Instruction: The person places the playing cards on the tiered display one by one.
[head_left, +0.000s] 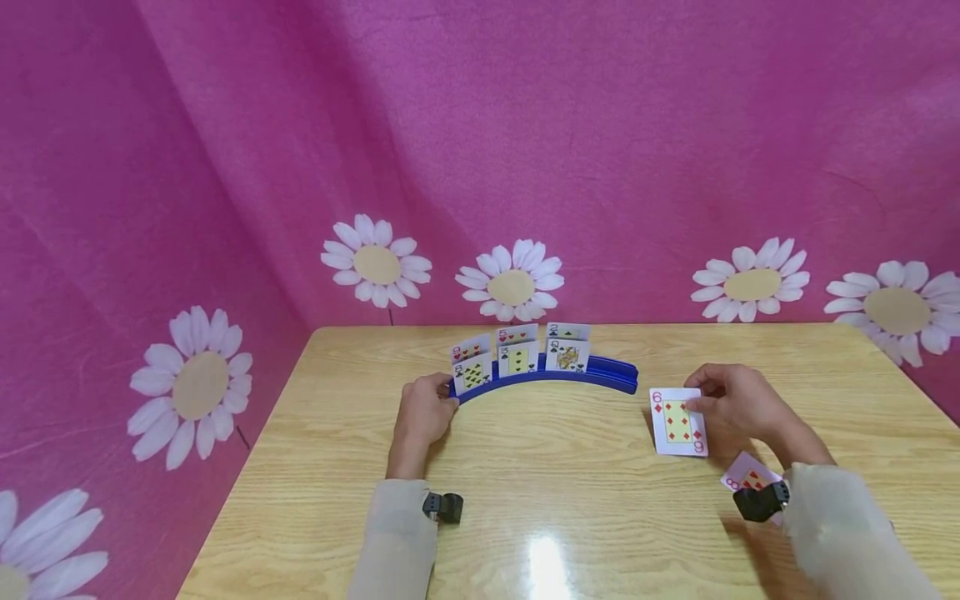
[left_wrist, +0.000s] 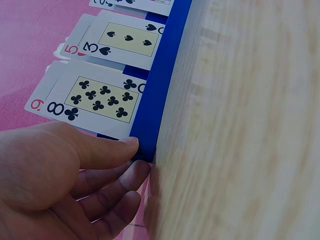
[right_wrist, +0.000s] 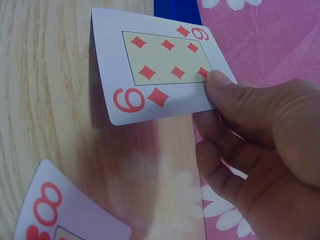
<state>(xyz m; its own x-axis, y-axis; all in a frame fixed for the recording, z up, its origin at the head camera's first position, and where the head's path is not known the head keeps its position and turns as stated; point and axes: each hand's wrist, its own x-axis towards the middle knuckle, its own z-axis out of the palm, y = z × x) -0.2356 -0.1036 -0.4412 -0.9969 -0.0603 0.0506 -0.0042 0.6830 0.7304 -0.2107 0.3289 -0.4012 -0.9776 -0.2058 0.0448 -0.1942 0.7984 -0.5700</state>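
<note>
A curved blue card holder [head_left: 517, 382] stands on the table with playing cards upright in two rows. In its front row are the eight of clubs [left_wrist: 97, 100], the three of spades [left_wrist: 125, 40] and a black queen [head_left: 567, 356]. Behind them show a red nine [head_left: 471, 347], a red five [head_left: 517, 334] and a black two [head_left: 567, 330]. My left hand [head_left: 423, 411] grips the holder's left end, thumb on the front. To the right of the holder, my right hand [head_left: 738, 400] pinches the six of diamonds [head_left: 678, 422] by its upper right edge, its face toward me.
A red eight [head_left: 750, 473] lies face up on the wooden table [head_left: 570, 483], partly hidden beneath my right wrist. Past the table's far edge hangs a pink cloth [head_left: 600, 167] with printed daisies. The holder's right part carries no cards.
</note>
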